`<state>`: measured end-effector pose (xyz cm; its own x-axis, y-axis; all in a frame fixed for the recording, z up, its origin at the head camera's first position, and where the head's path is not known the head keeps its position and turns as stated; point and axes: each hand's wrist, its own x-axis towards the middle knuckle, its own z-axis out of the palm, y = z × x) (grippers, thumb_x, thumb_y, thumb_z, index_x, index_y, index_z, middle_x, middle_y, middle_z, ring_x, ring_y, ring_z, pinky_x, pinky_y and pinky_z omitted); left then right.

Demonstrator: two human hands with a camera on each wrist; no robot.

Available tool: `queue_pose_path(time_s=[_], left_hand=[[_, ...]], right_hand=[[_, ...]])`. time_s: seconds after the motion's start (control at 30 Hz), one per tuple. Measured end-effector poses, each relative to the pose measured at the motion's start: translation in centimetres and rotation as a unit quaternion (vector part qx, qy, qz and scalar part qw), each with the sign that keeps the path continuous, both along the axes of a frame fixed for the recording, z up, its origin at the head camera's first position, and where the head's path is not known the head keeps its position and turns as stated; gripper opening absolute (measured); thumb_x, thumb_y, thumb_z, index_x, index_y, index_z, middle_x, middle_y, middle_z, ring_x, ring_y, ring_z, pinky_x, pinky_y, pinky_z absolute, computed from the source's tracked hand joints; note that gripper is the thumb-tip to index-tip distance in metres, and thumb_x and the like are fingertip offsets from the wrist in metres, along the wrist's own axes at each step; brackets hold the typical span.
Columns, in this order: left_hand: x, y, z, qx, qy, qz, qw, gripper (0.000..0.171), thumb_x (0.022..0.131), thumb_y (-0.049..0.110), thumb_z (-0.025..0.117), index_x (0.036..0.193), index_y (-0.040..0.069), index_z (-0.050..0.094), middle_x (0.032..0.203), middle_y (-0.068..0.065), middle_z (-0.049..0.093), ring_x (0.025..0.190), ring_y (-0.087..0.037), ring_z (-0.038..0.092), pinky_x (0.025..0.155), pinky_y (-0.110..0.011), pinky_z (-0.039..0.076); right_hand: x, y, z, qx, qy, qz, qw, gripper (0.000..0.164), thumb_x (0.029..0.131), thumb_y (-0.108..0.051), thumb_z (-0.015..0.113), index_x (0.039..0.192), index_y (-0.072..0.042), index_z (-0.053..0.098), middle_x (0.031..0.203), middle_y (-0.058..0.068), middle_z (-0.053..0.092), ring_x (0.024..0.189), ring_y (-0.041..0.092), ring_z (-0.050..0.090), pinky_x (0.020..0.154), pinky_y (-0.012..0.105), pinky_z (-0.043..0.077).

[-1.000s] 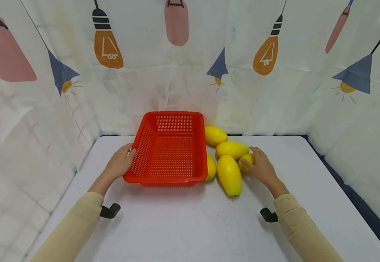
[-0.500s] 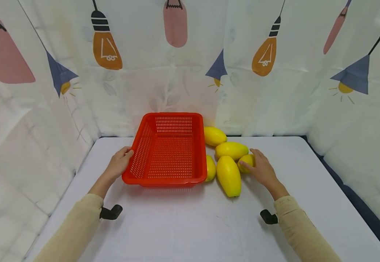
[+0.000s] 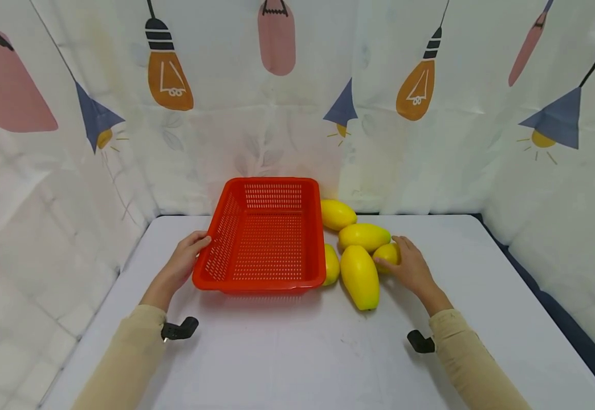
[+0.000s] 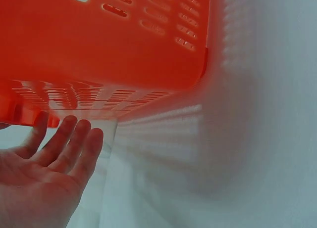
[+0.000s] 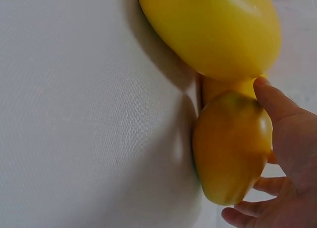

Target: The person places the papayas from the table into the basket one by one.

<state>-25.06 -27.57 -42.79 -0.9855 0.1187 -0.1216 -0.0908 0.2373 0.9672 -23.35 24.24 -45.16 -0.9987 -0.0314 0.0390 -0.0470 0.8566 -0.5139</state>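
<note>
A red perforated plastic basket (image 3: 269, 285) stands left of the middle of the table. My left hand (image 3: 182, 262) is at its left side, thumb by the rim. In the left wrist view the fingers (image 4: 74, 144) of that hand are spread and nearly straight, reaching up toward the underside of the rim. On the right, my right hand (image 3: 410, 265) holds a small yellow mango (image 5: 233, 149), thumb at one end and fingers round the far side. A larger yellow mango (image 3: 360, 278) lies just left of it, and another (image 3: 364, 236) lies behind.
Two further mangoes lie against the basket's right side, one at the back (image 3: 337, 214) and one nearer (image 3: 331, 265), partly hidden by the basket. The white table (image 3: 297, 353) meets a patterned curtain (image 3: 287, 131) at the back and sides.
My left wrist has shifted slightly right and the left thumb has drawn back a little at the basket's rim. The right hand, basket and mangoes stay put.
</note>
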Motion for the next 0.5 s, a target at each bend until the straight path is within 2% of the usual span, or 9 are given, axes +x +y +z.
queue_pose_path(time_s=[0.07,0.27,0.5], left_hand=[[-0.01,-0.06,-0.23,0.019,-0.003,-0.001,0.9998,0.052,0.102,0.041,0.044,0.137,0.002,0.039,0.110,0.009,0.054,0.098,-0.004,0.054,0.082,-0.016,0.050],[-0.18,-0.34,-0.70,0.051,-0.010,0.006,0.9986,0.041,0.100,0.042,0.048,0.127,0.012,0.047,0.109,0.009,0.055,0.097,-0.004,0.056,0.080,-0.017,0.051],[-0.14,-0.08,-0.86,0.113,0.006,0.001,0.9936,0.038,0.099,0.034,0.052,0.126,0.008,0.047,0.104,0.008,0.059,0.092,-0.005,0.059,0.077,-0.018,0.052]], right_hand=[[-0.01,0.05,-0.10,-0.002,0.003,0.001,1.000,0.086,0.088,-0.053,0.063,0.147,-0.001,0.027,0.153,0.027,0.025,0.137,0.047,0.030,0.111,0.063,0.026],[0.00,0.08,-0.36,-0.009,0.002,-0.003,1.000,0.087,0.089,-0.056,0.060,0.147,0.000,0.028,0.153,0.027,0.026,0.136,0.047,0.032,0.111,0.062,0.028],[0.07,0.16,-0.36,-0.004,-0.007,-0.005,1.000,0.087,0.089,-0.059,0.057,0.148,-0.001,0.029,0.153,0.027,0.025,0.136,0.048,0.032,0.110,0.063,0.028]])
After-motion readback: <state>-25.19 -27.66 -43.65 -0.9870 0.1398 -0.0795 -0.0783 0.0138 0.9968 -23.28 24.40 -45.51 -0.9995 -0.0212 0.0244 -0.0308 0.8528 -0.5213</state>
